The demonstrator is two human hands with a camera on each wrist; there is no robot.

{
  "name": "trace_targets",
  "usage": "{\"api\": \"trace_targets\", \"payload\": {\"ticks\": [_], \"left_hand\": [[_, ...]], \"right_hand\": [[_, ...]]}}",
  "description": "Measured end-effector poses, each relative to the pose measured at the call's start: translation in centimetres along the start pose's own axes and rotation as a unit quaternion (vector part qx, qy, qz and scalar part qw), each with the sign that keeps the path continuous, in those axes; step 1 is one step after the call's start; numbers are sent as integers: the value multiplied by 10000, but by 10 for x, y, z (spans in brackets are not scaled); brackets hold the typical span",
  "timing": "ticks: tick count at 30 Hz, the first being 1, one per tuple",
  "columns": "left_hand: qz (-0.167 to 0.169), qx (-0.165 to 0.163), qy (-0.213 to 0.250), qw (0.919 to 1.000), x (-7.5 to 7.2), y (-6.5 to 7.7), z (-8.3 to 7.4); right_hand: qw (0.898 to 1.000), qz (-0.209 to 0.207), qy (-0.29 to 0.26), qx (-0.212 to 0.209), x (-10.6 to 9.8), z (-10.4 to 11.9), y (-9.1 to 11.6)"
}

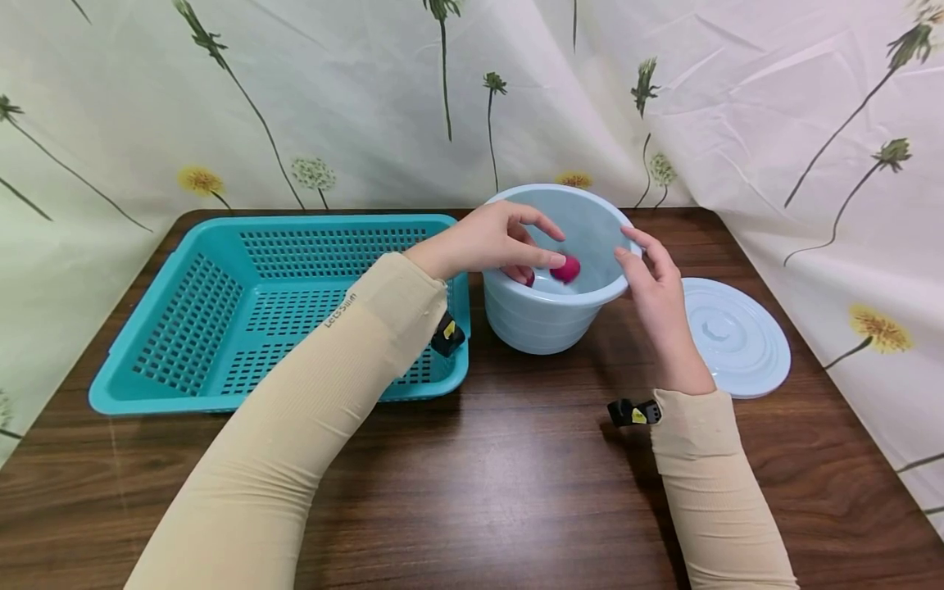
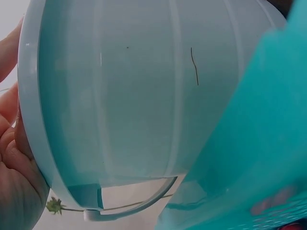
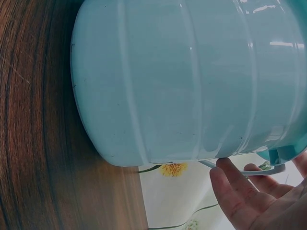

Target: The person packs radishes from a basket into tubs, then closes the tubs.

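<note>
My left hand [image 1: 509, 238] reaches over the near-left rim of a light blue plastic bucket [image 1: 542, 324], index finger and thumb spread apart. A small crimson ball [image 1: 566, 269], slightly blurred, is just beyond the thumb tip inside the bucket. Below the other fingers shows another bit of crimson [image 1: 529, 279], mostly hidden; whether those fingers touch it I cannot tell. At the right rim my right hand [image 1: 656, 295] holds the bucket, with its fingers [image 3: 240, 187] against the outer wall beside the handle [image 3: 268, 171].
Left of the bucket stands a teal perforated basket [image 1: 103, 401], its right part hidden by my left arm. In the left wrist view something red [image 2: 292, 226] shows at the basket's edge. A light blue lid [image 1: 737, 336] lies right on the brown table [image 1: 516, 492].
</note>
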State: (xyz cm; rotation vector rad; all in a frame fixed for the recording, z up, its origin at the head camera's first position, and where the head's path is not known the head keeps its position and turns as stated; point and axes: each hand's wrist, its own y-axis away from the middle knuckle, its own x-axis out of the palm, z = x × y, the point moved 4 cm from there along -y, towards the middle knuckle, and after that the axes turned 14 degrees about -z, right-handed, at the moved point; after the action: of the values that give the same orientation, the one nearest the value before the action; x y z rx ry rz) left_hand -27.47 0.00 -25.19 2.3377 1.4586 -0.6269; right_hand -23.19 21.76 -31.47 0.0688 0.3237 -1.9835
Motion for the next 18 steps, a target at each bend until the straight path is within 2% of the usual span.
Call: {"api": "trace_targets", "payload": {"ticks": [7, 12, 18], "left_hand": [[-78, 30, 188, 9998, -2, 1, 0], [-193, 66, 744, 9970, -6, 5, 3], [-116, 63, 1193, 9928, -19, 15, 6]], "right_hand": [[10000, 40, -24, 69, 1, 1, 1], [9999, 45, 21, 96, 0, 1, 0], [9999, 28, 63, 83, 1, -1, -1]]}}
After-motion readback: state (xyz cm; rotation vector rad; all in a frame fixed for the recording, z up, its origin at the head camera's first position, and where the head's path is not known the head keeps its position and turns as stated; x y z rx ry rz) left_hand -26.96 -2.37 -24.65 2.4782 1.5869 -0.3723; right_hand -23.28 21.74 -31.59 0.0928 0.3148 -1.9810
